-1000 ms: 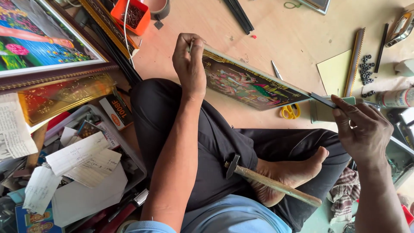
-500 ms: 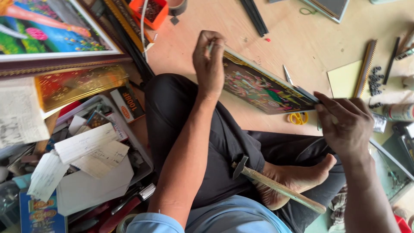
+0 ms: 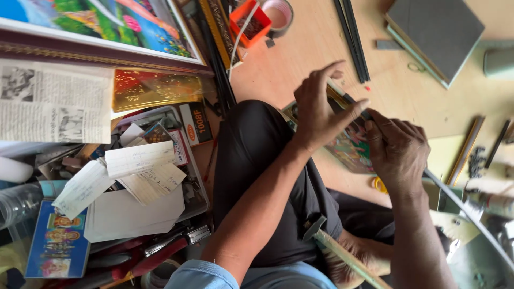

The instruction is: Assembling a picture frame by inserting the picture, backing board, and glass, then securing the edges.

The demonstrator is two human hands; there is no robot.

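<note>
Head view: I see my left hand (image 3: 320,109) pinching the top edge of the colourful picture (image 3: 350,147), fingers together on it; my right hand (image 3: 399,150) clamps its frame edge just beside; the picture rests against my knee; a hammer (image 3: 342,254) lies by my foot.

Your left hand (image 3: 316,109) and right hand (image 3: 397,150) both pinch the colourful picture (image 3: 350,147) edge; hammer (image 3: 342,254) across your lap.
</note>
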